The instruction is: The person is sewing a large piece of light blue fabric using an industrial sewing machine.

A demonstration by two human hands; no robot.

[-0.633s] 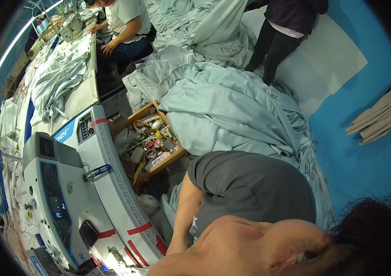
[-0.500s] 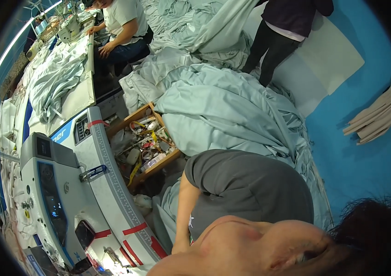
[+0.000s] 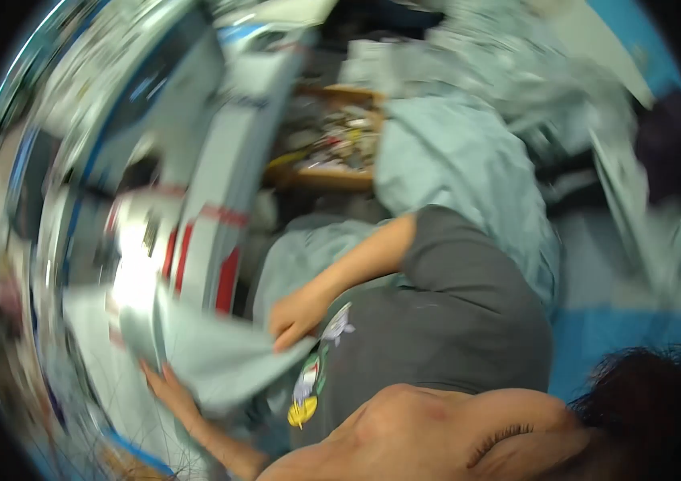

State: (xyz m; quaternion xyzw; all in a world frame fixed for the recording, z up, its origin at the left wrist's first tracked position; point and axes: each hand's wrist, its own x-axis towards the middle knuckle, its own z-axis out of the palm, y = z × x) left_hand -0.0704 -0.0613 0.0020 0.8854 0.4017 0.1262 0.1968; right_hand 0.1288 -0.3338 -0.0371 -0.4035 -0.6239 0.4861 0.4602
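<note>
The right hand (image 3: 299,319) is near the middle of the frame. It grips one end of a pale green cloth piece (image 3: 224,349), and the cloth comes to a narrow point there. The left hand (image 3: 172,393) is in the lower left of the frame. It looks open, with its fingers apart, resting on the cloth. The cloth piece spreads between the two hands in the lower left, close to a bright light (image 3: 133,260). The view is smeary, so I cannot tell if any of it is under the needle.

To do this well, the right hand should hold its end up gently and not tug, because thin cloth like this may stretch or pucker. The left hand seems best kept flat, so it can press out bumps and folds. Both hands should work together, so the cloth stays smooth. Fingers should stay well away from the shiny part by the light, as it may be sharp or move fast.

Red tape (image 3: 228,279) is stuck on the white sewing table (image 3: 232,152), just up from the cloth. A big green cloth heap (image 3: 452,152) lies in the upper middle, beside a wooden drawer (image 3: 332,179) full of bits; loose cloth could snag on that drawer
</note>
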